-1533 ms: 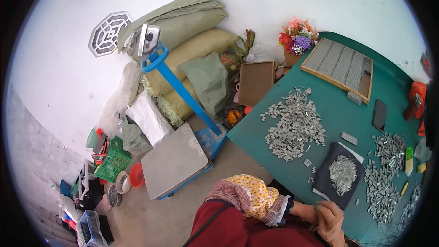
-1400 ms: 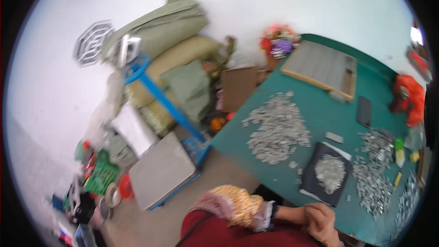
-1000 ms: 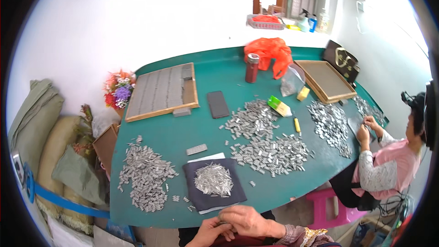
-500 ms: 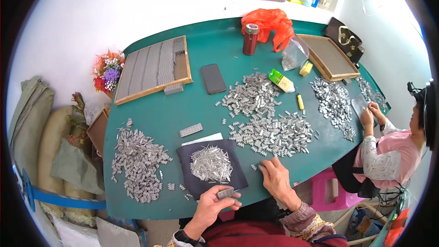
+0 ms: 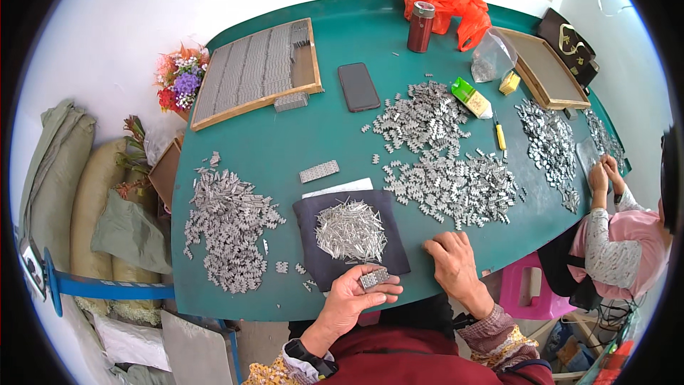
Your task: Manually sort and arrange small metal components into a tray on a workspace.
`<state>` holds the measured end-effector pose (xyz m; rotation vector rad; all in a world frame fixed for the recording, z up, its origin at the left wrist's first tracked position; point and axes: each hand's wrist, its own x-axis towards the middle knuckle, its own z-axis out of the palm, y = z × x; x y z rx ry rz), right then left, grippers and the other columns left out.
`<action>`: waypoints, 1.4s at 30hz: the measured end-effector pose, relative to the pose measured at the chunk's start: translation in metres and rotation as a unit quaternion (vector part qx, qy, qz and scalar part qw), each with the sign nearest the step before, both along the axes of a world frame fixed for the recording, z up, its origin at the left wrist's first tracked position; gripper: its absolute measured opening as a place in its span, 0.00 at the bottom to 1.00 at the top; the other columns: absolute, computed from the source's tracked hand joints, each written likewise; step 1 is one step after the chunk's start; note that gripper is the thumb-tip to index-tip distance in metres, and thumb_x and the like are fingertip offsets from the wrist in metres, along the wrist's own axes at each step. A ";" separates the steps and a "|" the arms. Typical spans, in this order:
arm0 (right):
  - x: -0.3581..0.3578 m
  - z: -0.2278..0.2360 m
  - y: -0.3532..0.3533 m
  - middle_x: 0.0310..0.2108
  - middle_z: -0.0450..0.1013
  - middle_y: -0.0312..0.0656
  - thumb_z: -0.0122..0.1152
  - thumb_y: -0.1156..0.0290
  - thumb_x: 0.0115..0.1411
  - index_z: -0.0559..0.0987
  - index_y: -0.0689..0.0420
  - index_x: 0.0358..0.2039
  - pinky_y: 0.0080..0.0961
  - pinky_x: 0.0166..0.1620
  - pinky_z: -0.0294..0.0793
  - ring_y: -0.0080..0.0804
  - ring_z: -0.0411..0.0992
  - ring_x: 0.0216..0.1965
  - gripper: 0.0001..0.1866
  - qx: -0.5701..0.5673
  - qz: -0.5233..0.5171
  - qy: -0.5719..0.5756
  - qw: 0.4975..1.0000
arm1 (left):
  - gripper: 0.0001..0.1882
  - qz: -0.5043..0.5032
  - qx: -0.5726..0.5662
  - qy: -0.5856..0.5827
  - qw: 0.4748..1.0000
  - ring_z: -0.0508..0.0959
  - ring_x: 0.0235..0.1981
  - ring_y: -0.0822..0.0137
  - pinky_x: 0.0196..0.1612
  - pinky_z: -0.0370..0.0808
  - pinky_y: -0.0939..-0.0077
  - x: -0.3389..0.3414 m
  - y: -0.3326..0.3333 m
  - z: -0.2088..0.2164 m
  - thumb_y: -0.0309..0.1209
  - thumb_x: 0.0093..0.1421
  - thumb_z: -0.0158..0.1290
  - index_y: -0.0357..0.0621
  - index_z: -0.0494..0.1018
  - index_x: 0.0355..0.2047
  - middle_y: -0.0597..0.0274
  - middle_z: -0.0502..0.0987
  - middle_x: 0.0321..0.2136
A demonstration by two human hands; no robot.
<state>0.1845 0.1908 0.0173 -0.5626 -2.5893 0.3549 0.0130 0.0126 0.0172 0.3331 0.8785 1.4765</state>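
My left hand grips a small grey block of stacked metal pieces between thumb and fingers, just over the near edge of a dark cloth. On that cloth lies a heap of thin silvery pins. To the right, my right hand rests low at the table's near edge, fingers curled and pressed together; whatever is under the fingertips is hidden. Beyond it spreads a pile of small toothed grey metal pieces. A similar finished-looking block lies behind the cloth.
Another heap of grey pieces covers the left of the green table. Farther back are a wooden tray of stacked rows, a phone, a red flask and a yellow-handled screwdriver. A co-worker sits at right.
The whole view has shifted, so the table sits higher and farther right. My right fingers have curled in, and the loose piece beside them no longer shows. My left hand has turned its block.
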 end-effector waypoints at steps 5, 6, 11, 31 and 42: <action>0.020 -0.001 -0.010 0.38 0.71 0.46 0.57 0.85 0.49 0.78 0.60 0.37 0.35 0.40 0.68 0.44 0.70 0.36 0.14 -0.057 -0.055 0.049 0.996 | 0.20 0.001 -0.017 0.022 1.000 0.80 0.46 0.52 0.50 0.80 0.61 0.000 0.003 0.000 0.15 0.60 0.51 0.32 0.65 0.53 0.39 0.76 0.46; 0.022 -0.007 -0.011 0.40 0.72 0.48 0.57 0.86 0.49 0.78 0.60 0.37 0.35 0.41 0.68 0.45 0.70 0.37 0.14 -0.068 -0.087 0.077 0.991 | 0.20 -0.004 -0.010 0.017 1.000 0.80 0.46 0.52 0.50 0.80 0.61 0.000 0.005 -0.001 0.15 0.60 0.51 0.32 0.65 0.53 0.39 0.76 0.46; 0.020 -0.009 -0.019 0.28 0.68 0.42 0.63 0.76 0.53 0.76 0.58 0.31 0.37 0.35 0.64 0.43 0.67 0.30 0.05 -0.077 -0.191 0.067 0.976 | 0.11 0.014 -0.038 0.040 0.998 0.83 0.38 0.52 0.40 0.83 0.64 0.001 0.005 -0.002 0.17 0.62 0.51 0.29 0.71 0.45 0.40 0.79 0.40; -0.008 0.016 -0.051 0.28 0.72 0.45 0.61 0.84 0.54 0.72 0.61 0.33 0.33 0.30 0.71 0.43 0.72 0.27 0.09 -0.284 -0.028 0.154 0.946 | 0.07 -0.014 -0.025 0.228 0.973 0.81 0.28 0.67 0.29 0.80 0.77 0.017 0.020 0.009 0.25 0.68 0.47 0.31 0.69 0.42 0.52 0.78 0.33; -0.012 0.006 -0.066 0.29 0.72 0.46 0.59 0.86 0.53 0.73 0.60 0.34 0.32 0.32 0.72 0.43 0.73 0.29 0.09 -0.304 -0.040 0.213 0.928 | 0.07 -0.006 -0.028 0.264 0.964 0.81 0.27 0.66 0.28 0.80 0.76 0.022 0.023 0.011 0.23 0.68 0.47 0.30 0.68 0.42 0.52 0.79 0.31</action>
